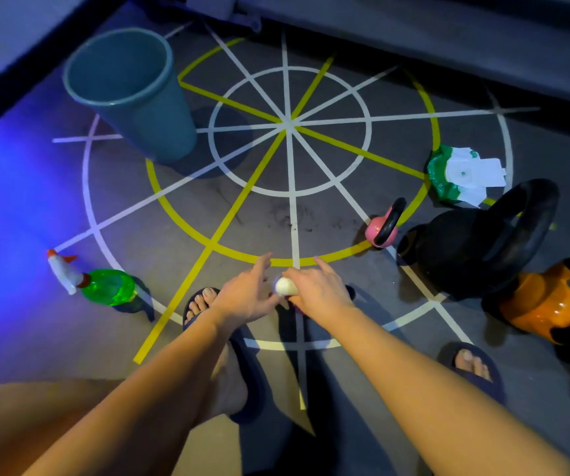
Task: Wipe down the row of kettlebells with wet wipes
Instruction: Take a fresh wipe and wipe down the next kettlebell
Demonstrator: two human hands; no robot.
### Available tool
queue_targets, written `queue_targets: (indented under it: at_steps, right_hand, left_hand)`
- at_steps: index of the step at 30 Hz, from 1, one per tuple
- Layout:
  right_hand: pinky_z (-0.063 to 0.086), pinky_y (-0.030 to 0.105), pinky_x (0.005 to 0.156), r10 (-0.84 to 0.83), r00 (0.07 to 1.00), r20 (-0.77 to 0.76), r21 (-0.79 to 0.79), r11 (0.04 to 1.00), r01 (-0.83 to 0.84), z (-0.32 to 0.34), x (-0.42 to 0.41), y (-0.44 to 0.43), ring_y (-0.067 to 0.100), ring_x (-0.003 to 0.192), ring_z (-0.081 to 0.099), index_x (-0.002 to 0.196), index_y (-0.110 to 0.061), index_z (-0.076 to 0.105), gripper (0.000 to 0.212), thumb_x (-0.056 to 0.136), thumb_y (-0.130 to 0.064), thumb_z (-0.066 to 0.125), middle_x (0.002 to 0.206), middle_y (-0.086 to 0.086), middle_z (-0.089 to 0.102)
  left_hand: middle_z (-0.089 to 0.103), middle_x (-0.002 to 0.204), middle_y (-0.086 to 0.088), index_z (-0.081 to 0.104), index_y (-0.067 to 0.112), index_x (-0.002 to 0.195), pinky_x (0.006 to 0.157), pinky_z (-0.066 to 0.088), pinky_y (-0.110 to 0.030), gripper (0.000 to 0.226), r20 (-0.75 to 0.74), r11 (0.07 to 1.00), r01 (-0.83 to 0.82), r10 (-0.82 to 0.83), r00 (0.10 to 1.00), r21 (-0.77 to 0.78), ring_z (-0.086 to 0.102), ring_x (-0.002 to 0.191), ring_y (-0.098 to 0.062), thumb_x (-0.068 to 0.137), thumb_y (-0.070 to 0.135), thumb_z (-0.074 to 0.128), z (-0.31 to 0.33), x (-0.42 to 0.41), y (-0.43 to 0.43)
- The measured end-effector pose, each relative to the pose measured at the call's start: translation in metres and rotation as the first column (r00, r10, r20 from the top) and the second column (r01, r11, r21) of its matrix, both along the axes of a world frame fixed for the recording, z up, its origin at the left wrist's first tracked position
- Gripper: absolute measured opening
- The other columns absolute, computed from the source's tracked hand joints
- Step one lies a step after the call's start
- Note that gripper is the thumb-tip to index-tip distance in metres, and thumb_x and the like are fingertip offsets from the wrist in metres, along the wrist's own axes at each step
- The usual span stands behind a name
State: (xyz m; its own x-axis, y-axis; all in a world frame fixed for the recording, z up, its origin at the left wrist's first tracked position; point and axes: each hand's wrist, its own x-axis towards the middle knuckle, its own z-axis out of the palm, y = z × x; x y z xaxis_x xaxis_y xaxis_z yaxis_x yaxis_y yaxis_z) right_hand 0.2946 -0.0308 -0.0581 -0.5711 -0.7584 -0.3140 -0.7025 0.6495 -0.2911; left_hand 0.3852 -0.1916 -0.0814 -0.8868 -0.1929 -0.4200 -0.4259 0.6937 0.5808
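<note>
A balled white wet wipe (284, 286) sits between my two hands, low in the middle of the view. My right hand (319, 291) grips it, index finger stretched forward. My left hand (249, 293) touches the wipe with its fingertips, fingers extended. On the floor to the right stand a small pink kettlebell (377, 231), a large black kettlebell (465, 250) and an orange kettlebell (539, 300). The green and white wet wipes pack (458, 175) lies behind the black one, with a wipe sticking out.
A teal bucket (132, 94) stands at the back left. A green spray bottle (105, 286) with a white and orange nozzle stands at my left. My feet in dark sandals (215, 324) are below the hands. The grey floor bears white and yellow circle markings.
</note>
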Motion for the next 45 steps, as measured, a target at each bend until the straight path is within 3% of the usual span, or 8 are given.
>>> queue_targets:
  at_steps: [3,8,19,29,32,35,39,45]
  right_hand:
    - [0.008,0.036,0.126,0.008,1.000,0.010,-0.004,1.000,-0.008,0.007,0.005,0.002,0.027,0.124,0.056,0.132,-0.019,0.053,0.050,0.086,-0.030,0.070,0.122,0.009,0.067]
    - [0.006,0.038,0.127,-0.099,0.995,0.015,-0.023,0.995,0.099,0.027,-0.006,0.047,0.020,0.128,0.054,0.135,-0.023,0.053,0.060,0.084,-0.048,0.072,0.127,0.003,0.066]
    - [0.037,0.045,0.112,-0.282,0.948,0.145,0.036,0.959,0.280,0.036,-0.005,0.077,0.033,0.146,0.035,0.143,-0.047,0.049,0.042,0.103,-0.034,0.054,0.134,0.009,0.065]
    - [0.036,0.050,0.114,-0.358,0.918,0.169,0.103,0.933,0.345,0.031,-0.015,0.072,0.036,0.145,0.036,0.145,-0.041,0.049,0.043,0.104,-0.031,0.051,0.152,0.022,0.045]
    - [0.034,0.050,0.115,-0.368,0.907,0.203,0.129,0.929,0.348,0.035,-0.019,0.077,0.033,0.149,0.030,0.144,-0.041,0.050,0.043,0.103,-0.030,0.054,0.152,0.019,0.046]
    - [0.035,0.049,0.113,-0.349,0.911,0.222,0.129,0.936,0.327,0.046,-0.018,0.081,0.030,0.151,0.027,0.141,-0.038,0.054,0.041,0.101,-0.029,0.058,0.143,0.013,0.057]
    - [0.048,0.041,0.098,-0.336,0.921,0.199,0.109,0.941,0.320,0.052,-0.016,0.083,0.027,0.123,0.058,0.136,-0.035,0.058,0.038,0.099,-0.029,0.061,0.124,0.005,0.067]
    - [0.043,0.038,0.103,-0.203,0.957,0.205,0.085,0.978,0.190,0.057,-0.014,0.060,0.022,0.121,0.058,0.137,-0.028,0.057,0.047,0.093,-0.040,0.068,0.127,-0.003,0.066]
  left_hand:
    - [0.048,0.121,-0.003,0.046,0.014,0.126,0.083,0.053,-0.049,0.054,-0.181,0.998,0.028,-0.036,0.983,-0.051,0.060,0.106,-0.030,0.078,0.037,0.053,0.012,0.003,0.019]
    - [0.052,0.117,-0.001,0.055,0.016,0.127,0.085,0.051,-0.038,0.047,-0.303,0.997,0.049,-0.066,0.951,-0.063,0.058,0.106,-0.023,0.088,0.038,0.068,0.005,0.011,0.040]
    - [0.077,0.099,0.005,0.072,0.026,0.120,0.079,0.048,-0.031,0.038,-0.192,0.984,-0.171,0.177,0.965,0.045,0.069,0.097,-0.019,0.084,0.025,0.082,-0.007,0.018,0.017]
    - [0.074,0.085,0.016,0.070,0.039,0.098,0.075,0.049,-0.021,0.035,-0.113,0.878,-0.358,0.410,0.905,0.316,0.065,0.080,0.005,0.076,0.016,0.086,-0.019,0.005,0.035]
    - [0.072,0.077,0.018,0.070,0.037,0.090,0.065,0.043,-0.013,0.025,-0.083,0.914,-0.308,0.340,0.937,0.265,0.061,0.074,0.010,0.078,0.022,0.086,-0.018,0.004,0.036]
    - [0.074,0.084,0.003,0.070,0.029,0.090,0.066,0.042,-0.029,0.008,0.061,0.984,-0.154,0.149,0.987,0.087,0.065,0.083,-0.013,0.089,0.021,0.071,-0.013,0.003,0.026]
    - [0.068,0.092,-0.011,0.071,0.022,0.099,0.078,0.043,-0.036,0.022,0.262,0.961,-0.211,0.253,0.931,-0.178,0.060,0.095,-0.038,0.094,0.019,0.050,-0.011,0.013,-0.011]
    - [0.077,0.092,-0.008,0.064,0.016,0.108,0.055,0.055,-0.030,0.016,0.113,0.849,-0.478,0.465,0.878,0.225,0.076,0.073,-0.018,0.099,0.013,0.052,0.002,-0.010,-0.008]
